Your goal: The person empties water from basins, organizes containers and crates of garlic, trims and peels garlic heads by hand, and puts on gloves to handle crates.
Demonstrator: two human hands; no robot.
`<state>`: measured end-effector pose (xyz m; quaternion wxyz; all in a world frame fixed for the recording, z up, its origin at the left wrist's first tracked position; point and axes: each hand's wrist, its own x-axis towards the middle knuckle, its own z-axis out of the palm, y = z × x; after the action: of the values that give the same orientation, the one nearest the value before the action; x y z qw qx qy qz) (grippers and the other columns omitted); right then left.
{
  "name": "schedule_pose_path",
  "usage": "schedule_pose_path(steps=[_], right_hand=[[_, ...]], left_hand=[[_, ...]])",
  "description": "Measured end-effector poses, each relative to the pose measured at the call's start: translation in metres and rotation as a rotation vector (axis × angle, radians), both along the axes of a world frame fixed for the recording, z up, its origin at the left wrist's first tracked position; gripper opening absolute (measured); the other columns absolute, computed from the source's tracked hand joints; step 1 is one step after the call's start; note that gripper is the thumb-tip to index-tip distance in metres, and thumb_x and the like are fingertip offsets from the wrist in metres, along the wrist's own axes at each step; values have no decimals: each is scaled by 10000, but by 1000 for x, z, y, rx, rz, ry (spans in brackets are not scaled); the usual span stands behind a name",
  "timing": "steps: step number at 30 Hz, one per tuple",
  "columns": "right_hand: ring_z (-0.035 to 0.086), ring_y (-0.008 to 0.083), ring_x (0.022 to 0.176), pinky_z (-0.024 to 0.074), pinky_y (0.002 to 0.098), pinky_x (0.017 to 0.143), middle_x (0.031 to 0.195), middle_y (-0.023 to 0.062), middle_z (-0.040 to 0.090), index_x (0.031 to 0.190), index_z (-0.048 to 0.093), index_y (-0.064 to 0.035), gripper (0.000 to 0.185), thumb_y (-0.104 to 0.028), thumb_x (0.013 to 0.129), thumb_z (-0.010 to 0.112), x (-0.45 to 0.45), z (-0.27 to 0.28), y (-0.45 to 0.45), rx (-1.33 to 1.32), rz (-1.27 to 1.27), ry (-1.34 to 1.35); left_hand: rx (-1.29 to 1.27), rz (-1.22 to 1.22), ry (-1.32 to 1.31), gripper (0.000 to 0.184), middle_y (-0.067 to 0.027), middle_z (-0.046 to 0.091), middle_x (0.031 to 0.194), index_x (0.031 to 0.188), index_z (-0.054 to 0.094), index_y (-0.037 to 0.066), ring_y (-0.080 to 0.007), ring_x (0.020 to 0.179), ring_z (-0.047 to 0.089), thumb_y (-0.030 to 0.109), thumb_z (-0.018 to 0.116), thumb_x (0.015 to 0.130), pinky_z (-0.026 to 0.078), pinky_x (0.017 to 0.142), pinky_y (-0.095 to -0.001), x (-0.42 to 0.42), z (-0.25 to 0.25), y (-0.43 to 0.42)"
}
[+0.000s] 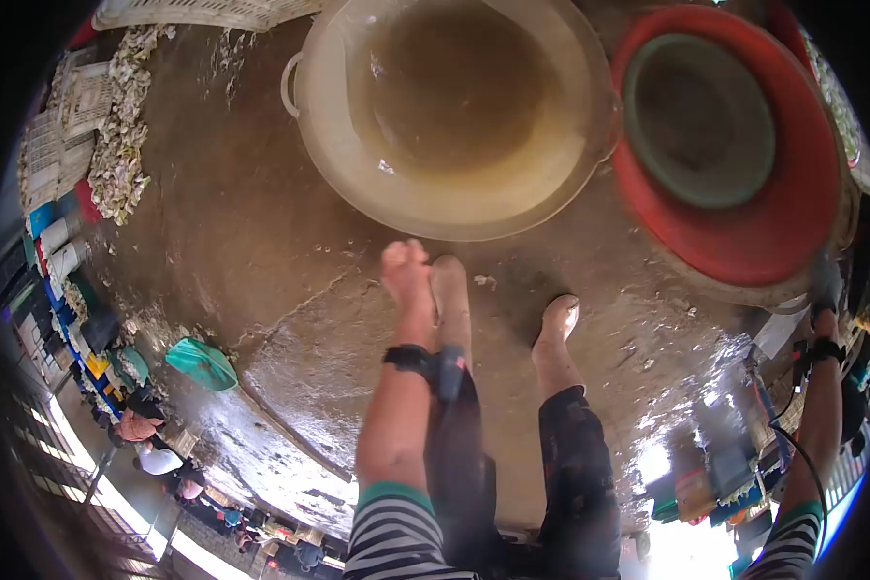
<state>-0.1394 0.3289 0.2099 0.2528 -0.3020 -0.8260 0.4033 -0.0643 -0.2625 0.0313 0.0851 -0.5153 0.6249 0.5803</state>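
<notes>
A person's left hand (408,274), blurred, hangs just short of the near rim of a wide, pale basin (474,215) of brownish water on the wet floor (213,193). The basin lies straight ahead of that grip and slightly to its right; the left hand is clearly the nearer of the two. Nothing shows in the left grip, its fingers looking loose and unclenched. The right hand (826,288), at the far edge of the view, is beside a red tub (802,164) that holds a smaller green-rimmed basin (715,196); whether its grip is closed on anything cannot be told.

The pale basin faces upward, its mouth nearly round with no marked long axis, and a loop handle (288,85) juts to the left. The red tub, beside it on the right, appears oval through the curved lens, its long axis slanting from upper left to lower right.
</notes>
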Motion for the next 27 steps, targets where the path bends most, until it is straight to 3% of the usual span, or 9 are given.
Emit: schedule_pose_path(steps=[4, 5, 7, 10, 13, 16, 21, 23, 27], right_hand=[[452, 220, 1142, 329, 311, 981, 1250, 145, 474, 1253, 417, 38, 450, -263, 922, 462, 11, -3, -71, -451, 296, 401], [453, 225, 1168, 326, 312, 1002, 1278, 151, 472, 1276, 408, 39, 465, -264, 926, 454, 19, -9, -100, -491, 396, 335], [446, 186, 1158, 320, 323, 1006, 1265, 117, 471, 1297, 396, 3, 535, -319, 890, 529, 35, -43, -177, 57, 530, -290], [519, 166, 1046, 390, 312, 928, 1147, 65, 545, 1252, 463, -17, 471, -280, 873, 557, 50, -121, -269, -835, 360, -562], [553, 132, 937, 438, 280, 816, 1016, 31, 604, 1157, 551, -21, 360, -193, 842, 572, 8, -204, -324, -1501, -55, -503], [557, 105, 860, 447, 254, 741, 915, 15, 624, 1038, 619, -37, 271, -182, 810, 600, 4, -252, -333, -1022, 142, -415], [555, 131, 790, 441, 261, 701, 852, 32, 623, 981, 646, -11, 258, -178, 788, 611, 68, -193, -313, -767, 125, -587], [506, 104, 692, 396, 230, 614, 815, 2, 580, 1002, 637, -3, 268, -147, 778, 608, 107, -170, -306, -575, 176, -641], [513, 106, 694, 406, 228, 601, 800, -4, 575, 1005, 632, -3, 270, -148, 779, 613, 127, -103, -311, -632, 58, -626]], left_hand=[[-162, 95, -174, 399, -78, 575, 905, 1021, 523, 49, -214, 806, 582, 294, 685, 750, 492, 636, -373, -45, -26, -67], [-73, 27, -152, 438, -96, 577, 954, 1054, 526, 47, -235, 842, 574, 309, 688, 743, 485, 652, -401, -57, -34, -71], [-14, 17, -45, 462, -128, 595, 953, 1046, 551, 2, -257, 815, 584, 288, 692, 712, 488, 664, -414, -79, -41, -73], [-432, -115, -67, 425, -196, 623, 833, 903, 579, -94, -287, 762, 617, 222, 697, 645, 487, 699, -413, -87, -99, -72], [-508, -224, -45, 396, -237, 624, 786, 826, 579, -126, -294, 753, 628, 198, 687, 626, 478, 705, -386, -88, -78, -65], [-277, -146, 81, 367, -233, 634, 800, 826, 579, -124, -292, 751, 635, 176, 670, 635, 480, 700, -377, -76, -83, -68], [-292, 13, 276, 305, -185, 631, 738, 804, 557, -121, -265, 678, 623, 123, 640, 641, 484, 625, -361, -9, -32, -35], [-266, -62, -39, 306, -191, 632, 749, 825, 563, -120, -266, 689, 628, 113, 636, 639, 486, 624, -364, 24, -20, -36], [-130, -79, -148, 330, -225, 634, 790, 840, 565, -118, -303, 748, 640, 117, 644, 623, 488, 660, -378, 40, 23, -34]])
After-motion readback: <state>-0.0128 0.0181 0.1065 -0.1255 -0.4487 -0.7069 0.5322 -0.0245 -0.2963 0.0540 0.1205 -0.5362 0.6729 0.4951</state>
